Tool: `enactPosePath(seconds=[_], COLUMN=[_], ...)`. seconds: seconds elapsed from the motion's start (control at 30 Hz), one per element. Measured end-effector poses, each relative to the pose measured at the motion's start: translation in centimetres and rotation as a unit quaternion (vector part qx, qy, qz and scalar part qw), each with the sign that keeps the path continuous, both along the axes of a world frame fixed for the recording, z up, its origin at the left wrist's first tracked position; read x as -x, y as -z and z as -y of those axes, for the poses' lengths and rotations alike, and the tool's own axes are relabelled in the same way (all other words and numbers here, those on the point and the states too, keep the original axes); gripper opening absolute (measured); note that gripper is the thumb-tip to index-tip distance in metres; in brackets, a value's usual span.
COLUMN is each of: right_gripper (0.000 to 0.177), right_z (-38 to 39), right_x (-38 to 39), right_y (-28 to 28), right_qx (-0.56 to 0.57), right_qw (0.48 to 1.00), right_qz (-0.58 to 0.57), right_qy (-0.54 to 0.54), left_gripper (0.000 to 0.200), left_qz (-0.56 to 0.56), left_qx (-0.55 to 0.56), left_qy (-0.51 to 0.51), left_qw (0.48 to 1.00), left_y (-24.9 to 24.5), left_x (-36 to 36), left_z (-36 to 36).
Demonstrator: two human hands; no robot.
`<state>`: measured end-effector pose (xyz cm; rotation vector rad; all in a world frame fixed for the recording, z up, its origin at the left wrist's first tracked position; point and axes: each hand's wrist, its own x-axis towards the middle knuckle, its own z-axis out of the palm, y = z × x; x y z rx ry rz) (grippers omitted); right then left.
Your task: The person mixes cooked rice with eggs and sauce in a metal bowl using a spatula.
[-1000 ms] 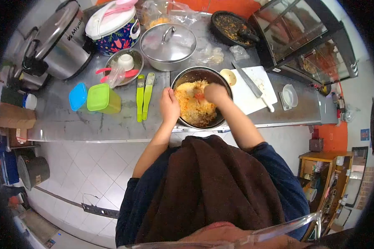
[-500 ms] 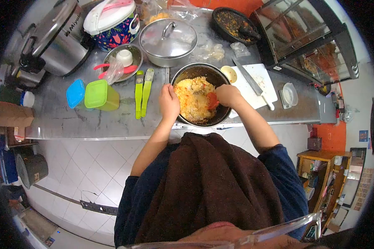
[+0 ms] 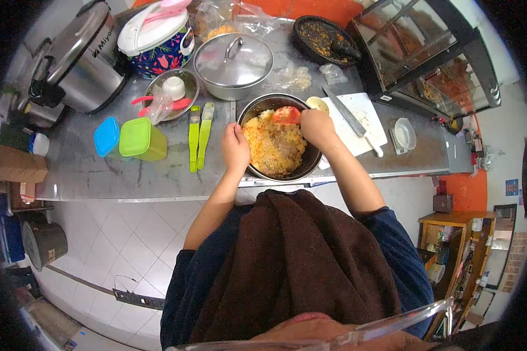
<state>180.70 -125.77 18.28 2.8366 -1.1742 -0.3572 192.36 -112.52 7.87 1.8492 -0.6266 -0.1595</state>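
Note:
A dark-rimmed pot [image 3: 314,159] stands at the front edge of the metal counter, holding a yellow and brown crumbly food mix [image 3: 273,146]. Around the pot's left rim my left hand [image 3: 236,147] is closed. My right hand [image 3: 318,127], at the pot's upper right, grips a red-orange spoon [image 3: 286,115], whose bowl is over the far part of the mix. Right of the pot lie a small pale bowl [image 3: 318,104] and a white cutting board [image 3: 369,111] with a knife [image 3: 346,112] on it.
A lidded pot [image 3: 234,61], a stone mortar [image 3: 316,41] and a glass cabinet [image 3: 416,47] stand behind. Green tongs [image 3: 204,137], a green container [image 3: 143,140], a blue lid [image 3: 106,136] and a metal bowl [image 3: 187,85] are to the left. A small scale [image 3: 403,136] sits right.
My right hand has moved up and slightly left, lifting the spoon from the right side of the mix to the far side of the pot. My left hand stays at the rim.

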Motion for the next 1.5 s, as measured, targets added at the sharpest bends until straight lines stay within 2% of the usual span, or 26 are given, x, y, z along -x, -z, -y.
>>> enactPosePath(seconds=[0.07,0.17,0.23,0.33,0.5,0.63,0.67,0.73,0.83,0.87,0.93,1.0,1.03,1.07,1.17,1.2,1.27,1.33,1.4,1.47,1.5], right_gripper=[0.018,0.020,0.021,0.019,0.023,0.021,0.020,0.020,0.024,0.026,0.025,0.024,0.022,0.020,0.021,0.021,0.019,0.017,0.017,0.019,0.019], right_z=[0.4,0.0,-0.4,0.2,1.0,5.0,6.4,6.0,2.4,1.1,0.3,3.0,3.6,3.8,0.8,0.1,-0.5,0.9,1.7,-1.0,-1.9], right_x=[-0.7,-2.3,-3.1,-4.2,-5.4,-6.1,-6.0,-6.9,-7.9,-7.9,-7.8,-7.5,-7.5,-7.2,-5.8,-5.7,-5.3,-5.4,-4.5,-3.0,-2.8], right_y=[3.2,5.5,5.5,5.7,7.5,6.1,5.8,2.4,4.4,4.9,4.9,5.9,4.1,2.6,5.2,8.5,9.1,6.3,4.3,6.2,8.1], right_qx=[-0.040,-0.102,-0.127,-0.116,-0.125,-0.156,-0.173,-0.145,-0.163,-0.123,-0.125,-0.165,-0.152,-0.156,-0.120,-0.112,-0.113,-0.145,-0.144,-0.101,-0.095], right_qw=[0.998,0.994,0.991,0.993,0.984,0.966,0.970,0.978,0.980,0.980,0.980,0.971,0.972,0.974,0.984,0.989,0.990,0.984,0.981,0.988,0.989], right_qz=[0.040,0.027,0.022,-0.004,-0.096,-0.144,-0.083,-0.091,-0.097,-0.111,-0.115,-0.134,-0.100,-0.099,-0.102,-0.073,-0.027,-0.068,-0.062,-0.014,-0.043], right_qy=[-0.001,0.021,0.025,-0.030,-0.080,-0.150,-0.148,-0.119,-0.055,-0.106,-0.103,-0.113,-0.152,-0.131,-0.081,-0.059,-0.082,-0.081,-0.118,-0.114,-0.100], left_gripper=[0.021,0.020,0.020,0.019,0.018,0.019,0.019,0.019,0.019,0.018,0.018,0.018,0.018,0.018,0.018,0.018,0.019,0.019,0.019,0.019,0.019], left_qz=[-0.001,0.002,0.007,0.008,0.012,0.015,0.026,0.020,0.012,0.008,0.024,0.041,0.035,0.027,0.030,0.030,0.039,0.030,0.022,0.006,0.004], left_qx=[0.001,0.004,0.004,0.004,0.003,0.002,0.003,0.000,-0.015,-0.021,-0.009,0.005,0.013,0.020,0.026,0.025,0.013,0.017,0.024,0.016,0.015], left_qy=[-0.002,-0.005,-0.004,0.004,0.006,0.002,-0.005,-0.004,0.005,0.010,0.003,0.000,0.001,0.001,-0.011,-0.011,-0.018,-0.014,-0.009,-0.010,-0.011], left_qw=[1.000,1.000,1.000,1.000,1.000,1.000,1.000,1.000,1.000,1.000,1.000,0.999,0.999,0.999,0.999,0.999,0.999,0.999,0.999,1.000,1.000], left_y=[0.0,-0.4,-0.3,-0.1,-0.2,-0.2,-0.1,-0.1,-0.3,-0.4,0.1,0.3,0.2,0.0,-0.4,-0.3,-0.2,0.0,-0.1,-0.8,-0.4], left_x=[0.0,0.1,0.0,-0.1,-0.2,-0.2,-0.1,-0.1,0.0,-0.2,-0.2,-0.2,-0.2,-0.1,0.1,0.1,0.1,0.0,0.1,0.2,0.2], left_z=[0.0,0.0,-0.1,0.0,-0.1,0.0,0.0,0.0,-0.1,0.0,0.1,0.1,0.0,0.0,0.1,0.1,0.2,0.2,0.1,0.0,0.0])
